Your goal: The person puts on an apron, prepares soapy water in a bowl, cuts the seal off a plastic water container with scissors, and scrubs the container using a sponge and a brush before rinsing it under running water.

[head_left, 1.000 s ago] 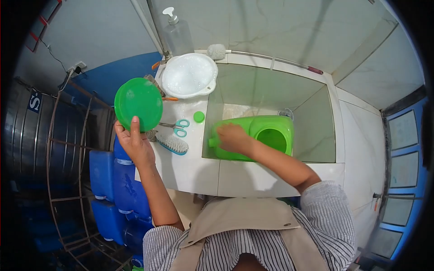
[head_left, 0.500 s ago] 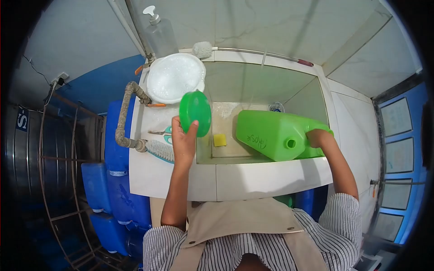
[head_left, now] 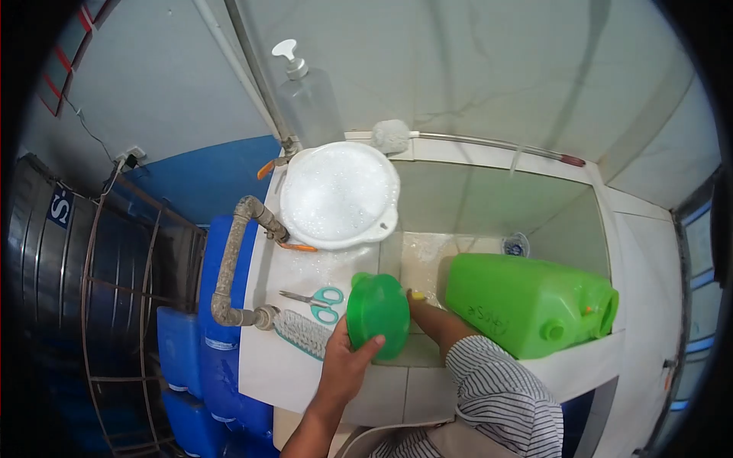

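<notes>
My left hand [head_left: 352, 359] grips a round green lid [head_left: 379, 317], thumb on its face, above the counter's edge by the basin. Behind the lid, my right hand [head_left: 418, 305] reaches into the basin; its fingers are mostly hidden, and a bit of the yellow sponge [head_left: 417, 295] shows beside it. A large green jug [head_left: 527, 305] lies on its side at the basin's right. Part of a small green cap [head_left: 359, 279] shows at the lid's upper left. Teal-handled scissors [head_left: 321, 302] and a brush [head_left: 301, 333] lie left of the lid.
A white bowl of suds [head_left: 339, 195] stands at the back left, near a pump bottle [head_left: 309, 103]. A long-handled brush [head_left: 489, 144] lies along the basin's back rim. A bent pipe [head_left: 230, 267] rises at the counter's left edge. A clear cup [head_left: 516, 245] sits in the basin's far corner.
The green jug has shifted right and turned in the basin. My right hand has let go of it and moved left behind the lid. My left hand has carried the lid right and lower.
</notes>
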{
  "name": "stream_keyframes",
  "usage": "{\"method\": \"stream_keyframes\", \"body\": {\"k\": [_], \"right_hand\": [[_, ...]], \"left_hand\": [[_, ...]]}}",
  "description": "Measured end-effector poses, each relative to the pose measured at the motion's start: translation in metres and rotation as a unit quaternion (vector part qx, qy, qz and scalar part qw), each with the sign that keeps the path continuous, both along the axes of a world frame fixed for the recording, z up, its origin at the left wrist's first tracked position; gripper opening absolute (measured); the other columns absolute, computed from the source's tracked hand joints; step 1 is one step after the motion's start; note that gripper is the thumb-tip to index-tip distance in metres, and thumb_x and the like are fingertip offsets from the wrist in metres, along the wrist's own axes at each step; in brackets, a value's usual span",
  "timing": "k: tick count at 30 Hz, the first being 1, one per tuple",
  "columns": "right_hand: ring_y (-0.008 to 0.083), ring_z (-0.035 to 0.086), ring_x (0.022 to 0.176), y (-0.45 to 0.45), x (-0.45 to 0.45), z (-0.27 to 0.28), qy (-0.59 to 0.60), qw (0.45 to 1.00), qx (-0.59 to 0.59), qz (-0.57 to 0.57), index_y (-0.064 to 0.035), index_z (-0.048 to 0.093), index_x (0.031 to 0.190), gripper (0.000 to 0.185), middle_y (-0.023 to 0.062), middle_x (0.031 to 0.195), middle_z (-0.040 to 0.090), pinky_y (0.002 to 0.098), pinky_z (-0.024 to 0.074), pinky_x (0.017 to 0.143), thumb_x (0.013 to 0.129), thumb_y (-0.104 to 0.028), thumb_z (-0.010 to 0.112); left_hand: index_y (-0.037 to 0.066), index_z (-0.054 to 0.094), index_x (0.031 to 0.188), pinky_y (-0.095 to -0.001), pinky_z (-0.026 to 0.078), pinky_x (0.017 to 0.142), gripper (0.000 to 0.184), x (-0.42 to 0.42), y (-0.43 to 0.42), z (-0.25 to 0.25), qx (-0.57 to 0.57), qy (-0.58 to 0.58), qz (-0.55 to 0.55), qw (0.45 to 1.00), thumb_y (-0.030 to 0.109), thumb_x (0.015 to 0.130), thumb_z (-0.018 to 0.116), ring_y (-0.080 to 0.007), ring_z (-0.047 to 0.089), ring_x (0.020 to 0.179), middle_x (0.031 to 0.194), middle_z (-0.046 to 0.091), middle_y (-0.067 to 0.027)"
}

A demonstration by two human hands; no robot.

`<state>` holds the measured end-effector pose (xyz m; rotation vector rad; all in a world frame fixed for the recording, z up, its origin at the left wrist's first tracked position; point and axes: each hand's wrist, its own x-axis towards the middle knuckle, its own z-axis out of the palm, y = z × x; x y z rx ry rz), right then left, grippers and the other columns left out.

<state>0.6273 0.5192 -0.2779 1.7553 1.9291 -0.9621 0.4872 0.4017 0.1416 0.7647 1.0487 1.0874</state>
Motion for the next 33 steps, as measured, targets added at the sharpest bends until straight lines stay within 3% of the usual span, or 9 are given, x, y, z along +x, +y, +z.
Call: {"method": "stream_keyframes", "body": {"k": [6, 10, 11, 13, 16, 18, 20, 23, 33], "right_hand": [[0.0419, 0.032, 0.127, -0.017, 0.02, -0.076, 0.017, 0.995, -0.091, -0.035, -0.0123, 0.043, 0.132, 0.052, 0.0102, 0.146, 0.026, 0.0584, 0.0334, 0.096, 0.084, -0.028, 0.054], [0.0343, 0.035, 0.128, 0.05, 0.055, 0.017, 0.008, 0.999, -0.028, -0.022, -0.0053, 0.04, 0.132, 0.064, 0.019, 0.136, 0.039, 0.0571, 0.0185, 0.105, 0.082, -0.043, 0.05], [0.038, 0.042, 0.12, 0.066, 0.056, 0.016, 0.111, 0.935, 0.108, -0.32, 0.0, 0.034, 0.134, 0.07, 0.0249, 0.131, 0.041, 0.0535, 0.0233, 0.104, 0.079, -0.038, 0.053], [0.0315, 0.051, 0.105, 0.086, 0.065, 0.107, 0.42, 0.731, 0.192, -0.502, 0.0004, 0.032, 0.133, 0.066, 0.0211, 0.118, 0.05, 0.0371, 0.0386, 0.093, 0.075, -0.027, 0.052], [0.0307, 0.05, 0.099, 0.06, 0.081, 0.31, 0.564, 0.709, 0.182, -0.381, -0.0017, 0.053, 0.115, 0.04, 0.0164, 0.107, 0.053, 0.0367, 0.0395, 0.089, 0.079, -0.018, 0.054], [0.0307, 0.048, 0.097, 0.009, 0.071, 0.382, 0.463, 0.763, 0.362, -0.268, -0.0011, 0.058, 0.106, 0.029, 0.0164, 0.101, 0.054, 0.0388, 0.0376, 0.088, 0.085, -0.02, 0.053], [0.0322, 0.045, 0.098, -0.049, 0.051, 0.394, 0.315, 0.754, 0.571, -0.075, -0.0016, 0.058, 0.106, 0.031, 0.0192, 0.104, 0.051, 0.0424, 0.0356, 0.087, 0.089, -0.026, 0.05], [0.0358, 0.042, 0.096, -0.069, 0.074, 0.439, 0.293, 0.763, 0.576, 0.014, 0.0002, 0.053, 0.107, 0.03, 0.0186, 0.106, 0.045, 0.0435, 0.0342, 0.086, 0.087, -0.021, 0.05], [0.039, 0.042, 0.089, -0.086, 0.133, 0.415, 0.248, 0.771, 0.585, -0.039, 0.0039, 0.048, 0.103, 0.028, 0.0233, 0.103, 0.045, 0.0483, 0.0344, 0.081, 0.076, -0.005, 0.047]], "left_hand": [[0.0, 0.042, 0.124, -0.0302, 0.042, 0.091, 0.044, -0.001, 0.005, -0.01, -0.02, -0.026, 0.006, 0.999, -0.003, 0.082, 0.056, -0.0163, 0.053, 0.106, 0.115, 0.054, -0.0087], [-0.001, 0.042, 0.124, -0.029, 0.042, 0.09, 0.044, 0.011, 0.017, -0.011, -0.027, -0.055, 0.01, 0.998, -0.003, 0.082, 0.055, -0.0154, 0.052, 0.105, 0.115, 0.054, -0.0076], [0.0, 0.041, 0.125, -0.0293, 0.043, 0.09, 0.047, 0.016, 0.023, -0.011, -0.028, -0.084, 0.029, 0.996, -0.004, 0.081, 0.054, -0.0159, 0.051, 0.106, 0.116, 0.053, -0.0083], [0.003, 0.038, 0.128, -0.0304, 0.043, 0.089, 0.051, 0.025, 0.033, -0.015, -0.01, -0.118, 0.035, 0.992, -0.003, 0.08, 0.053, -0.017, 0.05, 0.108, 0.119, 0.05, -0.0096], [0.007, 0.035, 0.13, -0.0343, 0.043, 0.094, 0.048, 0.035, 0.05, -0.011, 0.024, -0.146, -0.006, 0.989, 0.003, 0.084, 0.05, -0.0193, 0.049, 0.111, 0.123, 0.047, -0.0099], [0.009, 0.035, 0.13, -0.0375, 0.042, 0.097, 0.045, 0.05, 0.053, -0.007, 0.034, -0.17, -0.039, 0.984, 0.008, 0.088, 0.048, -0.0209, 0.048, 0.114, 0.125, 0.046, -0.0097], [0.014, 0.034, 0.133, -0.0377, 0.041, 0.098, 0.04, 0.075, 0.052, -0.002, 0.027, -0.294, -0.074, 0.953, 0.027, 0.096, 0.041, -0.0196, 0.047, 0.118, 0.13, 0.044, -0.0083], [0.013, 0.035, 0.132, -0.0372, 0.041, 0.098, 0.048, 0.106, 0.036, -0.007, -0.055, -0.361, -0.145, 0.919, 0.043, 0.096, 0.034, -0.0189, 0.046, 0.119, 0.131, 0.044, -0.0078], [0.007, 0.041, 0.129, -0.039, 0.039, 0.099, 0.054, 0.168, 0.025, -0.031, -0.077, -0.248, -0.13, 0.957, 0.048, 0.094, 0.038, -0.0224, 0.048, 0.117, 0.129, 0.048, -0.0091]]}}
